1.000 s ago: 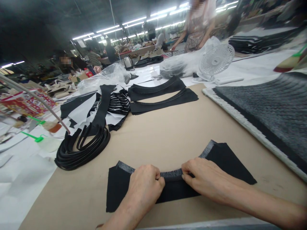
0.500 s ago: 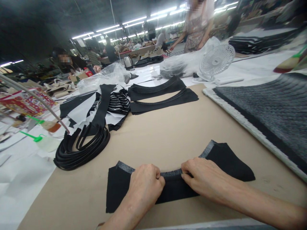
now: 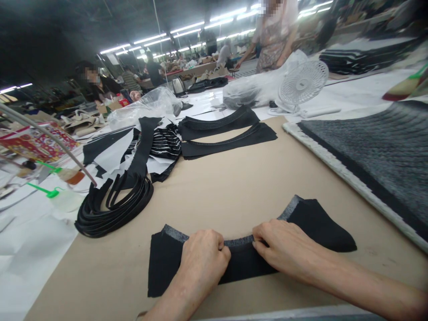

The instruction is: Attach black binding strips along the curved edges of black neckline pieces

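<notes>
A curved black fabric piece (image 3: 245, 264) lies on the tan board (image 3: 214, 191) at the near edge, with a grey strip (image 3: 239, 241) along its concave upper edge. My left hand (image 3: 205, 256) is closed on that edge left of the middle, fingers curled and thumb against them. Right of the middle, my right hand (image 3: 279, 243) pinches the same edge between thumb and fingers. A short stretch of grey strip shows between the two hands. The fingertips are partly hidden under the knuckles.
A coil of black strips (image 3: 113, 209) rests at left, beside green-tipped bottles (image 3: 63, 198). Two stacks of curved black pieces (image 3: 230, 141) lie at the board's far side. A grey-black fabric stack (image 3: 377, 156) sits at right. Behind stands a white fan (image 3: 302, 84); a person (image 3: 276, 38) is beyond.
Both hands and the fabric piece stay almost exactly where they were. In the background, the person at left has raised their head slightly.
</notes>
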The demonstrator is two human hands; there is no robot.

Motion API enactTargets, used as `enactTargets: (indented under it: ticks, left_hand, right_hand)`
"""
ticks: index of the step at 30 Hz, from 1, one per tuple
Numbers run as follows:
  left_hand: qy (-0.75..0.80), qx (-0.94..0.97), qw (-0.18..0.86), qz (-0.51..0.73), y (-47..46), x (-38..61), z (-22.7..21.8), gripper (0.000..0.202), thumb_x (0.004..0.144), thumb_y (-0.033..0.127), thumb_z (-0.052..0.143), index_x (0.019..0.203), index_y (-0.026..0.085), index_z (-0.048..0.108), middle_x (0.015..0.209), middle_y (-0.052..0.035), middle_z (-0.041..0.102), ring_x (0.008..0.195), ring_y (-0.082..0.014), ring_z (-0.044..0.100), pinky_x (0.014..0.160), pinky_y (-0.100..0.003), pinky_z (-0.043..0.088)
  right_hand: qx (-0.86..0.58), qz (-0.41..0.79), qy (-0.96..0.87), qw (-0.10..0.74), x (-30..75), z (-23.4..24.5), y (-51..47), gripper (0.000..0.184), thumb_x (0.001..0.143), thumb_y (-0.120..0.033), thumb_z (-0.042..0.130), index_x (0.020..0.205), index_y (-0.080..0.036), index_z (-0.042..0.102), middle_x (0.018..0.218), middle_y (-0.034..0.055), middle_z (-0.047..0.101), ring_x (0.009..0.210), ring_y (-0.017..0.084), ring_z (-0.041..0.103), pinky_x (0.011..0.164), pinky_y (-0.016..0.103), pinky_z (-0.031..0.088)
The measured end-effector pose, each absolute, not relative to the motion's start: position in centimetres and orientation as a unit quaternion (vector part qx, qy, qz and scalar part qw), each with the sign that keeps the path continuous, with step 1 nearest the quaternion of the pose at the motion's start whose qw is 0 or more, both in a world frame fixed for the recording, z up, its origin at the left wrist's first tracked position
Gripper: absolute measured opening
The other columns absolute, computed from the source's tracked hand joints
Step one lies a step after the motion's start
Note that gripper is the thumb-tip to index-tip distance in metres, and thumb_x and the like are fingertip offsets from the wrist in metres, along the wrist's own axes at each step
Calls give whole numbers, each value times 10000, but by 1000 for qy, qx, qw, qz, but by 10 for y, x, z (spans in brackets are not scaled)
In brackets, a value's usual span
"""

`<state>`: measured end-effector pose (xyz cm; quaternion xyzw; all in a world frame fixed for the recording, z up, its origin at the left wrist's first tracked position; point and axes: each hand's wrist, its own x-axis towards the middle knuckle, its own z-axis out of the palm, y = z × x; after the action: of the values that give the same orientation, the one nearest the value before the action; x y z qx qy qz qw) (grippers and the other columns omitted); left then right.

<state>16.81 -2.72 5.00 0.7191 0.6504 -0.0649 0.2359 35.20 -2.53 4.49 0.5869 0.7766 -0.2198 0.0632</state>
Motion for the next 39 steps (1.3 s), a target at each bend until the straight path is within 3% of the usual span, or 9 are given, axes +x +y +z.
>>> enactTargets:
  ticks: [4, 11, 16, 18, 20, 23, 25, 30, 39]
  left_hand:
    - [649, 723, 227, -61, -29, 167, 45, 207, 700, 236, 470, 509, 196, 537, 564, -38, 606, 609, -160, 569, 540, -287, 200]
    - [653, 724, 215, -63, -28, 167, 42, 231, 733, 242, 472, 511, 196, 519, 579, -48, 628, 645, -187, 614, 544, -300, 194]
    - [660, 722, 192, -78, -31, 166, 46, 166, 804, 289, 537, 668, 215, 595, 685, -20, 660, 711, -208, 631, 573, -284, 250]
    - [651, 741, 158, -49, -36, 165, 44, 59, 814, 262, 573, 820, 228, 621, 814, -9, 668, 776, -203, 624, 633, -285, 319]
    - [626, 774, 93, 16, -43, 164, 39, 197, 816, 187, 580, 994, 255, 625, 974, -15, 656, 907, -206, 605, 753, -317, 361]
    - [549, 826, -37, 126, -53, 163, 25, 399, 828, 99, 556, 1136, 345, 614, 1138, -9, 643, 1064, -210, 557, 869, -376, 323]
    - [478, 858, -101, 160, -57, 162, 15, 398, 839, 87, 553, 1110, 366, 638, 1137, 10, 662, 1065, -199, 558, 873, -382, 304]
    - [377, 892, -181, 171, -62, 155, -5, 271, 882, 159, 542, 1071, 296, 681, 1042, -12, 703, 1014, -186, 589, 875, -361, 316]
    - [403, 861, -228, 213, -70, 148, -8, 305, 908, 141, 478, 1136, 237, 658, 1074, -22, 710, 973, -161, 635, 900, -341, 344]
  right_hand:
    - [584, -213, 781, 58, 352, 44, -26, 300, 845, -197, 431, 673, -164, 675, 689, 128, 701, 683, 267, 678, 517, 294, 261]
    - [587, -174, 788, 67, 349, 41, -28, 304, 850, -185, 425, 738, -151, 706, 718, 151, 710, 696, 301, 692, 557, 315, 390]
    - [598, -164, 779, 94, 344, 49, -28, 284, 835, -185, 458, 801, -135, 735, 764, 170, 722, 740, 301, 705, 595, 315, 453]
    - [603, -177, 771, 105, 342, 55, -27, 282, 827, -171, 465, 817, -128, 744, 778, 174, 726, 748, 290, 709, 604, 306, 469]
    - [603, -190, 768, 104, 342, 61, -27, 278, 818, -157, 474, 828, -123, 750, 786, 175, 728, 751, 278, 710, 609, 297, 481]
    - [604, -199, 766, 94, 342, 65, -26, 257, 810, -159, 503, 842, -115, 754, 784, 180, 728, 767, 269, 710, 622, 289, 493]
    - [610, -202, 762, 87, 343, 66, -26, 246, 811, -167, 520, 858, -112, 754, 780, 181, 727, 778, 270, 709, 633, 292, 501]
    - [614, -207, 757, 83, 343, 67, -26, 226, 805, -170, 546, 863, -105, 754, 767, 185, 725, 775, 263, 709, 639, 285, 506]
    - [611, -214, 758, 75, 345, 65, -26, 219, 782, -141, 554, 861, -102, 755, 759, 185, 723, 767, 258, 710, 638, 278, 507]
